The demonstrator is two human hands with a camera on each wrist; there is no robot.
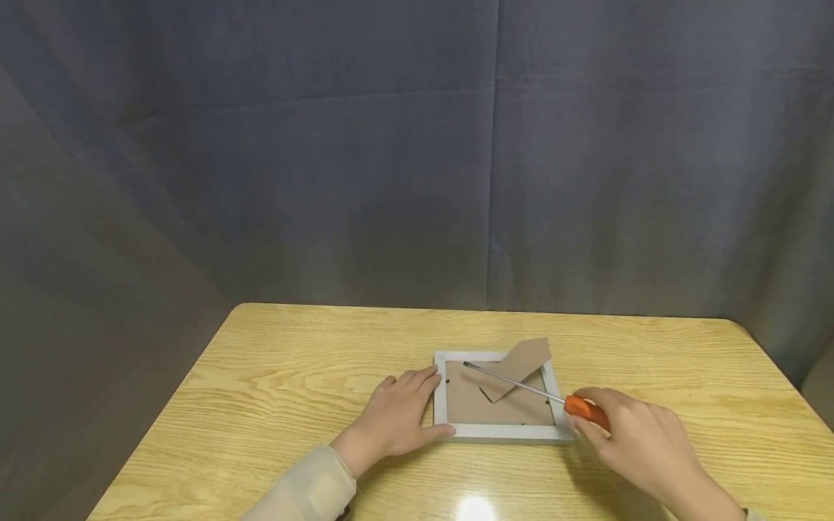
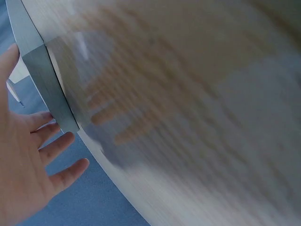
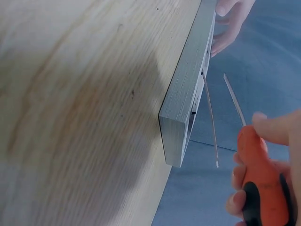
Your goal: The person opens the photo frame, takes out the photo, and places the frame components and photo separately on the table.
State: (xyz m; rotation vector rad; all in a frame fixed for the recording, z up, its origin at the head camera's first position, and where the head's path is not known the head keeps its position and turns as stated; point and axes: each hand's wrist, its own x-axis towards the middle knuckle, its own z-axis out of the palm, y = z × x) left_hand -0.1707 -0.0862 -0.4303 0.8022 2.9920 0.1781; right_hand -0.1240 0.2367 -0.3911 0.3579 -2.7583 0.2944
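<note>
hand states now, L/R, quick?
Left hand: open, resting against the frame at its left side.
Right hand: closed around the orange handle of the screwdriver.

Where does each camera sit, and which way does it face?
Head: on the head, looking forward and down at the table; left hand and right hand show.
Left wrist: on that wrist, facing the picture frame; the left hand shows.
Right wrist: on that wrist, facing the picture frame and screwdriver; both hands show.
Shared: head and right wrist show the screwdriver and both hands.
</note>
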